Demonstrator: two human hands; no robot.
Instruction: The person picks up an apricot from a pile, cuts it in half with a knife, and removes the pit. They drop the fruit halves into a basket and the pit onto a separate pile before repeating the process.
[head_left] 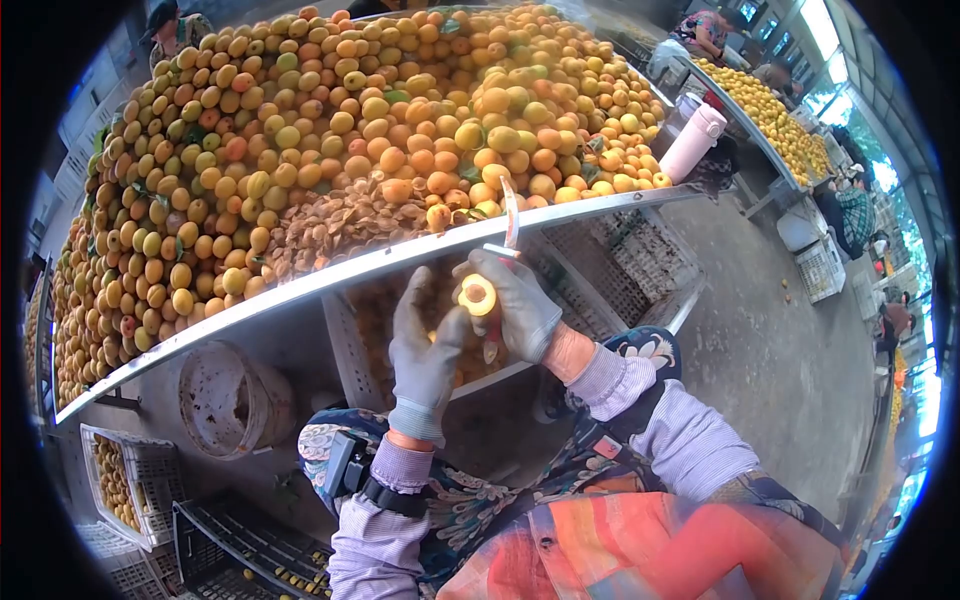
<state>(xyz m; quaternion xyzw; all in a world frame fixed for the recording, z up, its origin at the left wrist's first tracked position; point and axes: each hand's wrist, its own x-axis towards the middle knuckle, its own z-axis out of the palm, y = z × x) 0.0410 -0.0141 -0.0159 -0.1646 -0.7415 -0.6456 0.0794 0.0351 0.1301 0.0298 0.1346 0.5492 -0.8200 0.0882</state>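
Note:
My left hand (pixel 425 350), in a grey glove, has its fingers apart, with the thumb beside a cut apricot half (pixel 477 295). The half shows a yellow rim around an orange hollow and rests against my right hand (pixel 518 310). That hand, also gloved, is closed around a knife (pixel 511 212) whose curved blade points up toward the table edge. The knife's lower end shows beneath the fingers. Beyond my hands, a large heap of whole apricots (pixel 330 130) covers the table, and a pile of brown pits (pixel 345 225) lies near its front edge.
A metal table rim (pixel 300 288) runs across in front of me. Beneath it are crates (pixel 640 265) and a dirty white bucket (pixel 232 400). A pink bottle (pixel 692 145) stands at the right corner. Lower left, a crate (pixel 125 480) contains fruit. Other people work farther off.

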